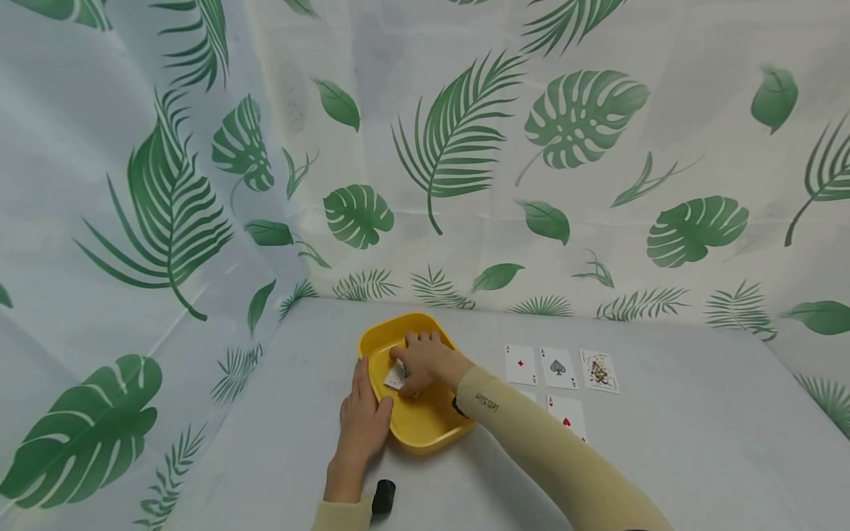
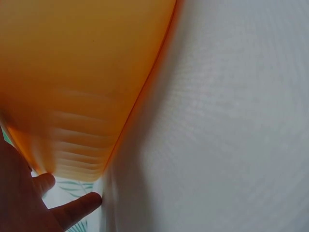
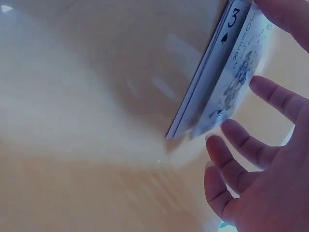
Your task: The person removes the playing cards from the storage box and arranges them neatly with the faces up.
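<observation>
A yellow plastic tray [image 1: 425,435] with raised walls rests on the table. Inside it, my right hand [image 1: 421,361] pinches a joker card [image 3: 236,82] between thumb and fingertips, tilted up in the right wrist view. Right beside the joker a three of spades [image 3: 212,63] lies over other cards, their edges showing beneath. My left hand [image 1: 364,413] rests against the tray's left side, fingers straight along the outer wall and thumb near the rim. In the left wrist view, two fingertips [image 2: 79,208] extend beside the tray wall [image 2: 72,96].
Right of the tray lie an ace of diamonds [image 1: 521,364], an ace of spades [image 1: 558,367] and a second joker card [image 1: 600,371]. Nearer are an ace of hearts [image 1: 567,417] and a card mostly hidden by the right sleeve [image 1: 531,435]. Leaf-patterned sheeting [image 1: 465,243] walls the table.
</observation>
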Demonstrator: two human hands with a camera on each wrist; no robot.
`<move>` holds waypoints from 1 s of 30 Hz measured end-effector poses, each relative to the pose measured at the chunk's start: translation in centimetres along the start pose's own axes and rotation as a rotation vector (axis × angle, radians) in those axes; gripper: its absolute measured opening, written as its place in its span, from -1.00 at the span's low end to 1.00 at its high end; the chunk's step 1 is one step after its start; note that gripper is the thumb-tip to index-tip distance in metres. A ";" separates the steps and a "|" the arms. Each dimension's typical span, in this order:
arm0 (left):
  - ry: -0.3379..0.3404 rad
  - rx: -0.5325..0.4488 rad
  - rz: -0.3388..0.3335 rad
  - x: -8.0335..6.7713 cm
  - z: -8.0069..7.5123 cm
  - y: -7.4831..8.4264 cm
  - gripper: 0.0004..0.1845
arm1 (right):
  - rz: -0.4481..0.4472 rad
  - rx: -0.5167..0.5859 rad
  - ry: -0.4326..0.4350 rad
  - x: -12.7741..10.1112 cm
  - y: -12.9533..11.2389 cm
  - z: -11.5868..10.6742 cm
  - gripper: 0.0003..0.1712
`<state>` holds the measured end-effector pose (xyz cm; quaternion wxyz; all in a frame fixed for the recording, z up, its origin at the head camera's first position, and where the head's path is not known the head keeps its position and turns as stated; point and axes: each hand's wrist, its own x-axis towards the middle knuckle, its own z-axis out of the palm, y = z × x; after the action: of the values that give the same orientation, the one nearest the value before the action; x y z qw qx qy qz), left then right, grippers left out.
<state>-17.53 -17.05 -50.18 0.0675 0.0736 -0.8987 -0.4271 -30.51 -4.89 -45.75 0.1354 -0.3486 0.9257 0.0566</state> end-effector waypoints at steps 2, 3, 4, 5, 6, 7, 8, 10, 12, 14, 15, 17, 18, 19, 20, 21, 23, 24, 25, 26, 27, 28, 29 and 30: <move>0.000 0.003 0.003 0.0 0.0 0.0 -0.15 | -0.010 -0.003 0.008 -0.2 -0.1 -0.2 -0.26; 0.001 0.006 0.004 0.1 0.1 0.0 -0.15 | -0.017 -0.002 0.012 -0.3 -0.1 -0.3 -0.25; 0.002 0.006 0.007 0.1 0.1 0.1 -0.15 | -0.025 0.000 0.016 -0.4 -0.2 -0.4 -0.25; 0.006 0.009 0.015 0.0 0.1 0.1 -0.16 | -0.034 0.004 0.021 -0.6 -0.3 -0.6 -0.26; 0.008 0.011 0.021 0.0 0.1 0.2 -0.16 | -0.044 0.002 0.023 -0.7 -0.3 -0.7 -0.27; 0.011 0.011 0.027 0.0 0.1 0.2 -0.17 | -0.053 0.002 0.026 -0.8 -0.4 -0.9 -0.28; 0.013 0.012 0.031 0.0 0.1 0.2 -0.17 | -0.060 0.007 0.030 -1.0 -0.4 -1.0 -0.29; 0.018 0.012 0.042 0.0 0.1 0.3 -0.18 | -0.070 0.013 0.037 -1.2 -0.5 -1.2 -0.31; 0.017 0.010 0.041 0.0 0.1 0.4 -0.18 | -0.082 0.013 0.044 -1.4 -0.4 -1.4 -0.33; 0.010 0.007 0.028 0.0 0.2 0.5 -0.18 | -0.095 0.018 0.049 -1.6 -0.3 -1.5 -0.35; 0.008 0.005 0.024 0.0 0.2 0.5 -0.18 | -0.106 0.017 0.052 -1.8 -0.2 -1.6 -0.35; 0.003 0.002 0.013 -0.1 0.3 0.4 -0.17 | -0.128 0.023 0.055 -2.1 -0.1 -1.8 -0.36; -0.003 0.002 0.006 0.0 0.3 0.4 -0.17 | -0.140 0.023 0.058 -2.3 0.0 -1.9 -0.36; -0.005 0.003 0.005 0.0 0.3 0.4 -0.17 | -0.152 0.020 0.063 -2.5 0.1 -2.0 -0.36; -0.004 0.003 0.005 0.0 0.3 0.4 -0.17 | -0.164 0.019 0.068 -2.7 0.2 -2.2 -0.36; -0.001 0.002 0.010 0.0 0.2 0.4 -0.17 | -0.175 0.017 0.076 -2.9 0.2 -2.4 -0.36; 0.003 0.000 0.017 -0.1 0.2 0.3 -0.17 | -0.193 0.004 0.094 -3.4 0.4 -2.9 -0.37; 0.003 0.000 0.016 -0.1 0.2 0.3 -0.17 | -0.204 -0.006 0.108 -3.6 0.4 -3.1 -0.36; 0.005 -0.001 0.016 -0.1 0.1 0.3 -0.17 | -0.213 -0.011 0.119 -3.8 0.5 -3.4 -0.36; 0.006 -0.003 0.016 -0.1 0.1 0.3 -0.17 | -0.223 -0.020 0.133 -4.1 0.5 -3.7 -0.36; 0.008 -0.007 0.018 -0.1 0.1 0.2 -0.18 | -0.233 -0.034 0.148 -4.4 0.6 -4.0 -0.35; 0.009 -0.006 0.020 -0.1 0.1 0.2 -0.17 | -0.243 -0.043 0.162 -4.7 0.7 -4.2 -0.35; 0.007 -0.007 0.017 -0.2 0.1 0.2 -0.17 | -0.252 -0.051 0.172 -5.1 0.8 -4.6 -0.35; 0.005 -0.008 0.014 -0.2 0.1 0.2 -0.17 | -0.263 -0.053 0.182 -5.5 0.9 -4.9 -0.35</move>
<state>-17.39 -16.81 -50.15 0.0732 0.0684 -0.8972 -0.4300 -28.15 -1.67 -39.47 0.0482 -0.4737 0.8789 0.0308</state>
